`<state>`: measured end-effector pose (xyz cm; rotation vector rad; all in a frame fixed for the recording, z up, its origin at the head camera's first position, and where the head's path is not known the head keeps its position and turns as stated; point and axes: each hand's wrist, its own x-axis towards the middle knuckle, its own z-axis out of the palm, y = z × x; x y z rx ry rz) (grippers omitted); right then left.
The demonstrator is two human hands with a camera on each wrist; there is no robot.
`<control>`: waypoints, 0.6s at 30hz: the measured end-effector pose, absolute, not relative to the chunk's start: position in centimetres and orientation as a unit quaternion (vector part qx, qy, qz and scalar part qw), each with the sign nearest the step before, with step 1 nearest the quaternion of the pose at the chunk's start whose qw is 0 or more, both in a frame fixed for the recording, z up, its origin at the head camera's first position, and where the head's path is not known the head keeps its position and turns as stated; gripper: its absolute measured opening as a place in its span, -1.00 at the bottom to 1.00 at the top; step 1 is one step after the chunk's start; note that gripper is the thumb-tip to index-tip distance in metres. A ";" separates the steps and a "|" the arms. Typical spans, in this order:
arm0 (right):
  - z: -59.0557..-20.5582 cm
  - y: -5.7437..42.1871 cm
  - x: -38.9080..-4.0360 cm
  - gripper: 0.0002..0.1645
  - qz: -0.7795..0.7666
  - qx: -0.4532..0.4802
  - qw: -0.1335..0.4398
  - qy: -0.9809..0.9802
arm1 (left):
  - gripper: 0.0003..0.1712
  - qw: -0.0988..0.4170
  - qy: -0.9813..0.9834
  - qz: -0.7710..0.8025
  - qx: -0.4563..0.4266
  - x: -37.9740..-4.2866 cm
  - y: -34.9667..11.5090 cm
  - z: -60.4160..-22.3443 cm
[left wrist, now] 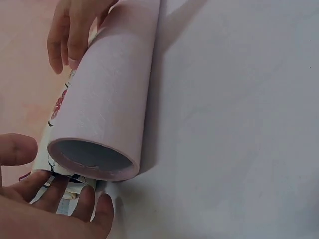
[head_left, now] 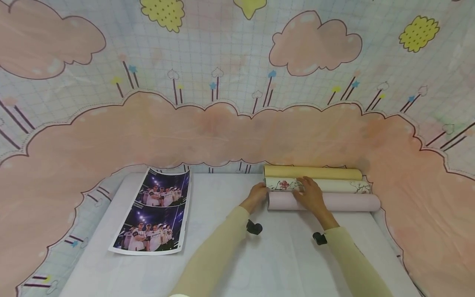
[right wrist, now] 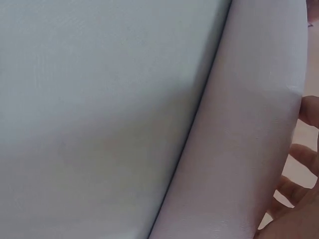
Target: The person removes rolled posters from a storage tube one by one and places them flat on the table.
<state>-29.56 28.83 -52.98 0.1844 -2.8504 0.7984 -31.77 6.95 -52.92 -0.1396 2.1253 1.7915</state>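
Observation:
Three rolls lie side by side at the back right of the white table in the head view: a yellow roll (head_left: pixel 315 172), a white roll with a red flower and branch print (head_left: pixel 335 186), and a pale pink roll (head_left: pixel 345 202) nearest the person. At the left ends of the rolls, the left hand (head_left: pixel 256 196) touches the flowered roll's end with its fingers spread and thumb apart. Fingers and thumb of the right hand (head_left: pixel 311 197) grip the flowered roll near its middle, reaching over the pink roll. The pink roll's hollow end (left wrist: pixel 94 158) shows in the left wrist view.
A glossy printed sheet (head_left: pixel 152 210) with two group photos lies at the table's left, its corners slightly lifted. Cloth (head_left: pixel 208 136) printed with clouds rises behind and beside the white table (head_left: pixel 219 198). Black wrist devices (head_left: pixel 254 227) hang below both wrists.

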 end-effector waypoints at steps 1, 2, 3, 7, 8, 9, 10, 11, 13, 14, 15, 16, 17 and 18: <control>-53.0 28.8 -29.6 -0.32 0.267 0.061 0.092 -0.957 | -0.51 0.182 0.749 0.635 -0.054 -31.8 7.0 -52.8; -53.0 28.8 -29.6 -0.30 0.266 0.061 0.097 -0.957 | -0.49 0.186 0.746 0.637 -0.057 -31.8 7.0 -52.6; -53.0 28.8 -29.6 -0.28 0.264 0.059 0.103 -0.957 | -0.48 0.190 0.742 0.640 -0.058 -31.8 7.0 -52.4; -52.9 28.7 -29.7 -0.18 0.267 0.056 0.141 -0.952 | -0.44 0.195 0.725 0.660 -0.042 -31.9 7.1 -51.7; -52.8 28.8 -29.7 -0.16 0.268 0.057 0.150 -0.950 | -0.43 0.195 0.719 0.666 -0.037 -32.0 7.1 -51.5; -52.7 28.8 -29.8 -0.15 0.269 0.056 0.157 -0.949 | -0.43 0.195 0.714 0.672 -0.032 -32.0 7.2 -51.4; -52.6 28.9 -29.8 -0.14 0.270 0.057 0.161 -0.948 | -0.43 0.193 0.711 0.676 -0.027 -32.1 7.2 -51.2; -52.5 29.1 -29.8 -0.14 0.267 0.058 0.162 -0.948 | -0.44 0.189 0.710 0.678 -0.021 -32.1 7.3 -51.0; -52.5 29.5 -29.9 -0.13 0.263 0.057 0.159 -0.950 | -0.46 0.179 0.715 0.676 -0.012 -32.1 7.4 -50.7; -52.5 29.8 -29.9 -0.12 0.259 0.055 0.155 -0.952 | -0.47 0.171 0.719 0.674 -0.007 -32.1 7.4 -50.6; -52.5 30.1 -29.9 -0.12 0.255 0.054 0.149 -0.954 | -0.48 0.162 0.722 0.673 -0.002 -32.1 7.5 -50.5; -52.5 30.4 -29.9 -0.11 0.249 0.053 0.146 -0.956 | -0.49 0.153 0.726 0.671 0.002 -32.1 7.6 -50.3; -52.4 30.6 -30.0 -0.11 0.241 0.054 0.144 -0.958 | -0.50 0.145 0.728 0.670 0.005 -32.1 7.6 -50.2; -52.3 30.9 -30.0 -0.10 0.232 0.055 0.143 -0.961 | -0.50 0.138 0.731 0.669 0.008 -32.1 7.7 -50.0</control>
